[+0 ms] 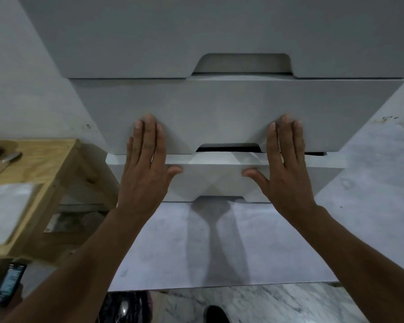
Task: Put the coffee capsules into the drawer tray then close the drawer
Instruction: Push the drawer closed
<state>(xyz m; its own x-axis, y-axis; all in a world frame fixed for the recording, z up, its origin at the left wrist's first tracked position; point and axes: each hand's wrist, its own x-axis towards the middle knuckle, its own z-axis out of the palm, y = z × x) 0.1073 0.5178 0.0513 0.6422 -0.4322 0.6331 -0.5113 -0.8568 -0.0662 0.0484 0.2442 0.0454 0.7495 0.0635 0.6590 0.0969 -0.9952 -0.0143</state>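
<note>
Drawer [211, 180]: smooth matte white front, trapezoid notch along bottom edge, under and between both hands, jutting slightly beyond front above. Left hand [145, 169], right hand [287, 169]: flat, fingers straight, thumbs spread inward, pressing it. Pale wooden desk [63, 159] left of left hand.

The drawer [216, 180] is pale grey and plain-fronted, with a shallow notch cut in its lower edge. It juts only slightly past the drawer front above [219, 108], with a thin dark gap showing along its top. Its inside is hidden.
</note>
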